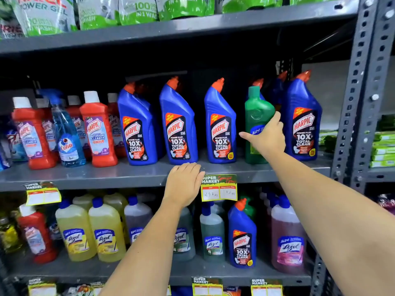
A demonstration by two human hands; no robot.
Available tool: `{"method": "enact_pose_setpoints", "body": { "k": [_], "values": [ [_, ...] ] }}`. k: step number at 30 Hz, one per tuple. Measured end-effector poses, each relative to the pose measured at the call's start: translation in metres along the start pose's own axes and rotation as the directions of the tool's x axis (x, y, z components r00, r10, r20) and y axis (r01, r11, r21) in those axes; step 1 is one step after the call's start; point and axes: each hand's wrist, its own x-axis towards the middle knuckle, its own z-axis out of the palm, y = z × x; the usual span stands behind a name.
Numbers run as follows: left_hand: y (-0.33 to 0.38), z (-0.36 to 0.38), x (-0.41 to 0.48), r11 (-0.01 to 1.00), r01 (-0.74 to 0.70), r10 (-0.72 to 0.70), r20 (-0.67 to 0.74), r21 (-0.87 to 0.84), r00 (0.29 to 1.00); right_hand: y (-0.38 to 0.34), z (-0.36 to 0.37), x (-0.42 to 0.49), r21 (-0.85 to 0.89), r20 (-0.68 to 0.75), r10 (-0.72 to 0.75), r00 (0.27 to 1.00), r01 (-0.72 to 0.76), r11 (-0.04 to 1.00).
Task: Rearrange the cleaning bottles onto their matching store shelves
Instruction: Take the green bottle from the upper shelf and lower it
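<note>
Green bottle point(257, 122), blue label, upright.

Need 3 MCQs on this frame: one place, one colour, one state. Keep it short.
1. Where does the green bottle stand?
A. middle shelf, among blue Harpic bottles
B. bottom shelf, beside yellow bottles
C. top shelf, with the pouches

2. What colour are the blue Harpic bottles' caps?
A. white
B. orange
C. green

3. What is the left hand doing?
A. gripping a bottle
B. resting on the middle shelf's edge
C. holding the price tag

Key: 1 A, it stands between blue Harpic bottles with the right hand around it; 2 B, each angled cap is orange; 3 B, the fingers lie flat over the edge, holding nothing.
</note>
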Motion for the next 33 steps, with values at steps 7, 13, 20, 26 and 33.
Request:
{"method": "enact_pose_setpoints", "body": {
  "k": [7,13,20,26,33],
  "values": [
    [-0.002,0.009,0.001,1.000,-0.008,0.008,-0.068,0.004,0.998,0.007,0.007,0.002,0.039,-0.032,0.018,0.999,-0.017,0.999],
    [-0.003,0.012,0.002,1.000,-0.009,0.009,-0.091,0.005,0.996,0.014,-0.001,-0.008,0.191,-0.138,-0.078,0.987,0.104,0.976],
    [-0.009,0.023,-0.002,1.000,-0.030,0.030,-0.188,0.001,0.982,0.013,-0.047,-0.070,0.444,-0.301,-0.190,0.935,0.313,0.840],
    [-0.035,0.055,-0.080,0.998,0.058,-0.055,-0.260,0.005,0.964,0.059,-0.046,-0.176,0.541,-0.191,-0.223,0.956,0.292,0.789],
    [-0.038,0.145,-0.233,0.975,-0.013,0.100,0.389,-0.220,0.916,0.148,0.071,-0.266,0.452,0.146,0.033,0.989,-0.097,0.887]
  ]
}}
